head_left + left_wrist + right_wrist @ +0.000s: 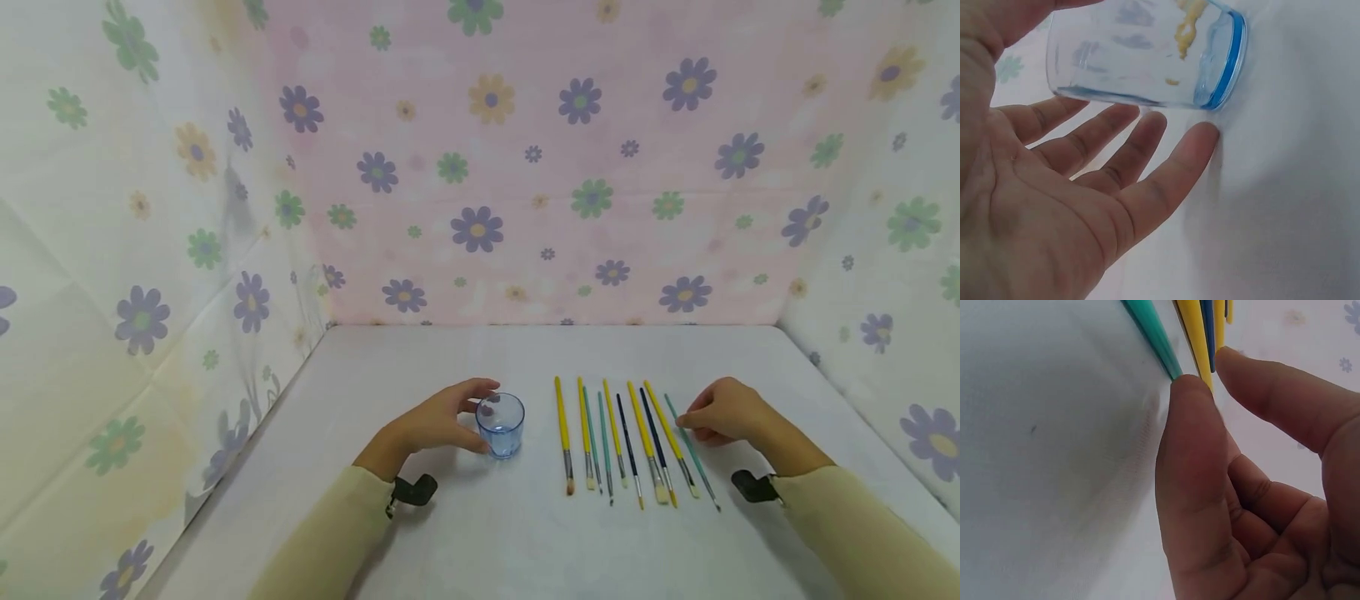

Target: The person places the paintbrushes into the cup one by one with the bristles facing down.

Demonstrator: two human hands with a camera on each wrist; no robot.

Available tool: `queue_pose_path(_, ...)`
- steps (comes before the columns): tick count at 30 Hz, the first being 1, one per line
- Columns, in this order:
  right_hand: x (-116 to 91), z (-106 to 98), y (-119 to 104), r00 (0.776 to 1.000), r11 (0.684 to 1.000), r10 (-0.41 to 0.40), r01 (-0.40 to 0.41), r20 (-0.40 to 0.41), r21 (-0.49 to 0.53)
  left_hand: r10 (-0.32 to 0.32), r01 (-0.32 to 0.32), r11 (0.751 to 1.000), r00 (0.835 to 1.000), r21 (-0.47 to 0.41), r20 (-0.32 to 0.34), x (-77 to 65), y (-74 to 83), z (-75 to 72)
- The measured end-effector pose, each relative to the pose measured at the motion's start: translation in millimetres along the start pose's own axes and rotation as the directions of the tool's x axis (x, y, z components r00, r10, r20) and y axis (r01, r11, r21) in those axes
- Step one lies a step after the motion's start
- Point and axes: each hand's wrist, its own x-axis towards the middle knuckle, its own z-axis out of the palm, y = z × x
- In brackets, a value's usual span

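A clear bluish drinking glass (500,427) stands upright on the table. My left hand (442,417) curves loosely beside it, thumb on the near side and fingers on the far side. In the left wrist view the relaxed fingers (1166,169) lie along the wall of the glass (1141,56), fingertips right at it. Over the upper part of the rightmost teal paintbrush (693,452) is my right hand (726,412). The right wrist view shows a gap between two of its fingertips, one of which hides the end of the teal handle (1150,331).
Several paintbrushes with yellow, teal and dark handles lie in a row, bristles toward me, among them a yellow one (563,429) nearest the glass. The white table (480,533) is enclosed by flower-patterned cloth (525,167) at the back and sides.
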Motion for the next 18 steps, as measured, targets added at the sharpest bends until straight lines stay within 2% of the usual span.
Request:
queue_pose_path(5,4.2,4.0,-1.3,1.0,1.0,-0.005,0.005,0.003,-0.023,0.004,-0.005,1.0,1.0,0.031,0.011,3.6,1.3,3.4)
queue_pose_path(9,7.3,6.8,-0.5,1.0,0.999,0.0,0.0,0.008,-0.033,-0.019,0.019,0.999,1.0,0.05,0.002,5.8,3.3,4.8)
queue_pose_path(18,12.4,8.5,-2.9,0.999,0.999,0.034,-0.034,0.025,-0.032,-0.035,0.035,0.999,0.999,0.026,0.005,7.5,3.0,7.4)
